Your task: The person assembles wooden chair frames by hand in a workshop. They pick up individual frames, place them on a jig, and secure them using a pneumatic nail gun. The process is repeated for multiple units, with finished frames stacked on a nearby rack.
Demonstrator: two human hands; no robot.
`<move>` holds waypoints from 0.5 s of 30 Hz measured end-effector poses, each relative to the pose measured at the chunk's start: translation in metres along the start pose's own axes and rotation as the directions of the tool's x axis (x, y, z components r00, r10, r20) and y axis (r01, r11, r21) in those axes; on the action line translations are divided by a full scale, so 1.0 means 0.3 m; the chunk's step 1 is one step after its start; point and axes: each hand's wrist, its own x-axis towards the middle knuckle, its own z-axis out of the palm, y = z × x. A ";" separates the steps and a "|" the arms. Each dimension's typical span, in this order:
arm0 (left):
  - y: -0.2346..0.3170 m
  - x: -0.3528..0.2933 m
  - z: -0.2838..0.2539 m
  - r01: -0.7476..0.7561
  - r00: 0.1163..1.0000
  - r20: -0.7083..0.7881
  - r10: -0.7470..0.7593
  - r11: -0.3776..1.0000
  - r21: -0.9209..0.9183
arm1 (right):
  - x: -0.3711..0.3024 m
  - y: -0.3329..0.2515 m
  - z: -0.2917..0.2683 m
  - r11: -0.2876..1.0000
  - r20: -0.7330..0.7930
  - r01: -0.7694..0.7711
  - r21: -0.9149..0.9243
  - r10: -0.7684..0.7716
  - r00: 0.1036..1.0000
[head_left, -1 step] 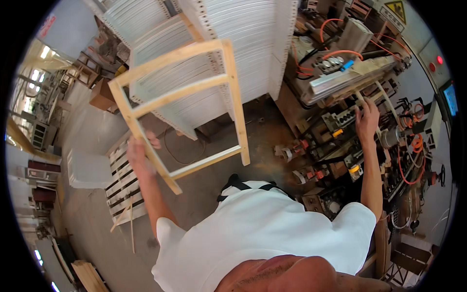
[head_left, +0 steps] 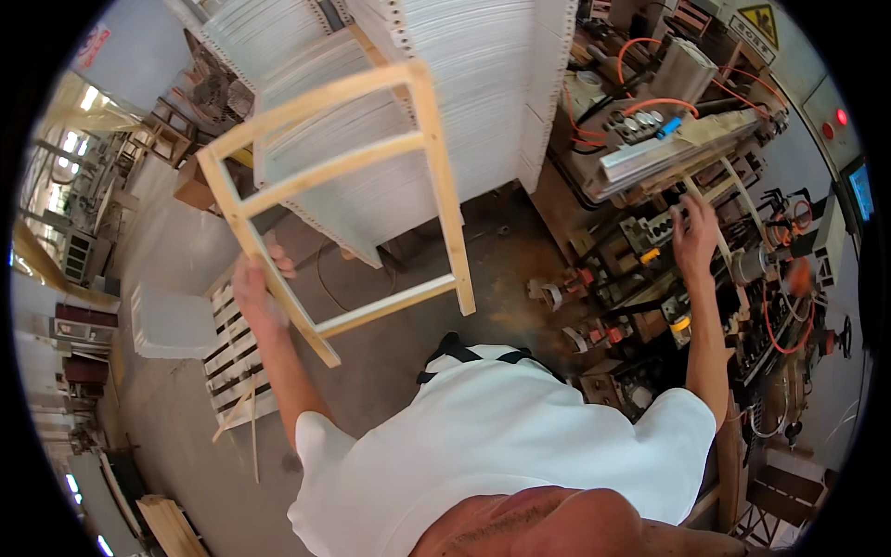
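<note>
My left hand [head_left: 255,290] is closed around one long side rail of a pale wooden frame [head_left: 436,186], a chair-back shape with two legs and cross rails, held up in the air at my left. My right hand [head_left: 696,241] reaches out to the machine [head_left: 640,232] on the right. Its fingers are slightly bent and apart, and I see nothing in them. Just beyond its fingertips, a second pale wooden frame [head_left: 729,200] lies in the machine, partly hidden by the hand and the clamps.
Tall stacks of white slatted panels [head_left: 473,102] stand ahead. Orange hoses [head_left: 640,46], a metal bar [head_left: 650,158] and red clamps [head_left: 580,283] crowd the machine. At the left a slatted pallet [head_left: 237,348] lies on the floor beside a white stack [head_left: 172,320]; a fan [head_left: 218,93] stands farther back.
My right hand has drawn back slightly from the wooden frame in the machine, its fingers now apart. The frame in my left hand has shifted a little to the left and up.
</note>
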 end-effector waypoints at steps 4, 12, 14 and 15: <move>0.035 0.304 -0.187 0.035 0.997 -0.057 -0.049 0.976 -0.213 | -0.057 -0.389 -0.008 0.969 -0.017 0.087 0.233 -0.085 0.996; -0.256 1.177 -0.318 0.325 0.944 -0.003 -0.329 0.934 -0.146 | -0.297 -0.716 0.102 0.915 0.294 -0.252 0.316 0.158 0.943; -0.328 1.311 -0.331 0.393 0.919 0.022 -0.393 0.918 -0.052 | -0.355 -0.754 0.114 0.913 0.350 -0.287 0.289 0.178 0.920; -0.350 1.370 -0.363 0.240 0.965 -0.013 -0.261 0.865 0.440 | -0.381 -0.767 0.127 0.901 0.428 -0.336 0.273 0.199 0.881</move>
